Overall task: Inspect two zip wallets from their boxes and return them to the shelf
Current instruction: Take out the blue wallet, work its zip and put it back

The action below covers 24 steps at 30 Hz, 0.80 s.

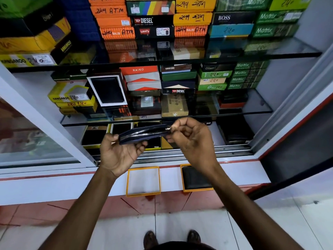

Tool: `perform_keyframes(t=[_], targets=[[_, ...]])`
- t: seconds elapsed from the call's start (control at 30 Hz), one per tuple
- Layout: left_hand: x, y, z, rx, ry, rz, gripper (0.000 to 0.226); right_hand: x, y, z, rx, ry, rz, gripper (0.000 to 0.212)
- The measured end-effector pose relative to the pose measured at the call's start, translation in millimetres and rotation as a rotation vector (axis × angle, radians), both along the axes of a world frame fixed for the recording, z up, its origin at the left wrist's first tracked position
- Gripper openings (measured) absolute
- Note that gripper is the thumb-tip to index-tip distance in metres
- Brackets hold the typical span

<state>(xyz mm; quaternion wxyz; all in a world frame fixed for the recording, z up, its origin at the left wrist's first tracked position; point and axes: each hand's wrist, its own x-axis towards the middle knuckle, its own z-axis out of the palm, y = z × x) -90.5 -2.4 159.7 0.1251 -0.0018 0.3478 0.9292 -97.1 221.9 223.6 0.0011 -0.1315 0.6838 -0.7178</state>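
L hand (120,153) grips dark blue zip wallet (144,135) from below; R hand (191,141) pinches zip pull (169,128) at its end. Below hands on surface (54,186): empty box tray (143,181), 2nd tray w/ black wallet (195,178).

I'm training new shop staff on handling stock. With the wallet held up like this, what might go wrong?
1. The dark zip wallet is held in the air by the left hand at one end while the right hand pinches the zip pull; a hard tug might twist it loose.
2. The empty box half and the black-lined box half sit at the ledge edge; a forearm could knock them off.
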Motion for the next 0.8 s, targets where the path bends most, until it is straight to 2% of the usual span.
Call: perform_keyframes(t=[0.1,0.17,0.23,0.33,0.4,0.5,0.6,0.7,0.8], targets=[[-4.1,5.7,12.5,0.005,-0.13,0.047,0.059,9.3,-2.5,3.1,0.137,0.129,-0.09,0.01],[-6.0,8.1,21.7,-0.092,-0.261,0.017,0.063,14.1,-3.3,5.8,0.237,0.228,-0.134,0.012],[-7.8,11.8,28.6,-0.232,-0.308,-0.02,0.063,17.3,-4.7,7.2,0.29,0.325,-0.156,0.013],[-8.5,19.3,38.9,-0.417,-0.299,-0.017,0.031,22.0,-7.8,9.0,0.335,0.44,-0.135,0.011],[-6.5,20.5,44.5,-0.509,-0.289,-0.019,0.021,24.2,-8.7,10.6,0.386,0.492,-0.133,0.011],[-5.7,14.7,44.3,-0.606,-0.26,-0.012,0.021,25.1,-10.2,14.2,0.435,0.494,-0.119,0.011],[-1.6,15.5,48.7,-0.533,-0.205,-0.099,0.023,20.4,-9.8,16.1,0.434,0.421,-0.081,0.009],[1.1,16.9,52.3,-0.467,-0.114,-0.207,0.055,8.6,-7.8,13.6,0.417,0.303,-0.062,0.006],[0.5,17.9,54.2,-0.451,-0.092,-0.269,0.063,-5.0,-4.8,8.6,0.441,0.246,-0.089,0.004]])
